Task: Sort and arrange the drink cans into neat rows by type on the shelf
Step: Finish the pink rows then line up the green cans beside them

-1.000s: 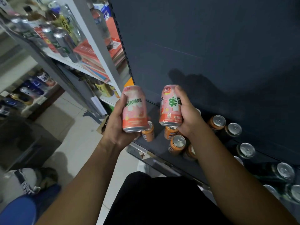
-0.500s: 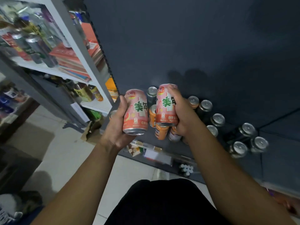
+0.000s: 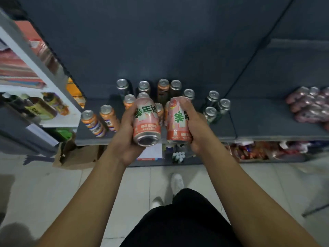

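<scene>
My left hand (image 3: 124, 134) grips a pink can (image 3: 146, 120) with green lettering, tilted so its base faces me. My right hand (image 3: 195, 125) grips a second pink can (image 3: 177, 120) of the same kind right beside it. Both are held just above the front edge of a dark grey shelf (image 3: 258, 120). On the shelf stand loose orange cans (image 3: 92, 123), two more orange ones (image 3: 109, 117), dark green cans (image 3: 212, 111) at the right, and brown and silver-topped cans (image 3: 162, 90) at the back. Some cans are hidden behind my hands.
A pack of pinkish cans (image 3: 309, 104) lies on the shelf's far right. A white shelf unit (image 3: 41, 72) with bottles (image 3: 41, 107) stands to the left. A cardboard box (image 3: 78, 155) sits on the tiled floor below, and snack packets (image 3: 249, 151) fill the lower shelf.
The view has swung right and downward to face the shelf squarely. Both hands have brought the pink cans closer together and over the shelf's front edge; the left can now tilts base-first toward me.
</scene>
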`<move>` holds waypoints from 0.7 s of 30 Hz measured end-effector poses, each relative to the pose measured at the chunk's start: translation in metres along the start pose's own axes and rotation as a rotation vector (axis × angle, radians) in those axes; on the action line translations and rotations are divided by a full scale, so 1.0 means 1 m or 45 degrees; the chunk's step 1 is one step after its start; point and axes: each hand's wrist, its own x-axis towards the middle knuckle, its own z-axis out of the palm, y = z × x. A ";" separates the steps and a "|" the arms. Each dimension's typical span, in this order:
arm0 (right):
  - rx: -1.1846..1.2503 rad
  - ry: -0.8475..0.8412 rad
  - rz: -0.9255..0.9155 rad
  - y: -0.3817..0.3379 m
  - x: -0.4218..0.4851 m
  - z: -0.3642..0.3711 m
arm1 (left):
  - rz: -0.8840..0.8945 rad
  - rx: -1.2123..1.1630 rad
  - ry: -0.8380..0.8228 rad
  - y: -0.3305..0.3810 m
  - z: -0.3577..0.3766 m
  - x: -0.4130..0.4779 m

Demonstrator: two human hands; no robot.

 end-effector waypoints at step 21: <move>0.370 0.635 -0.429 -0.056 -0.128 -0.337 | -0.150 0.789 -0.235 -0.248 0.260 0.035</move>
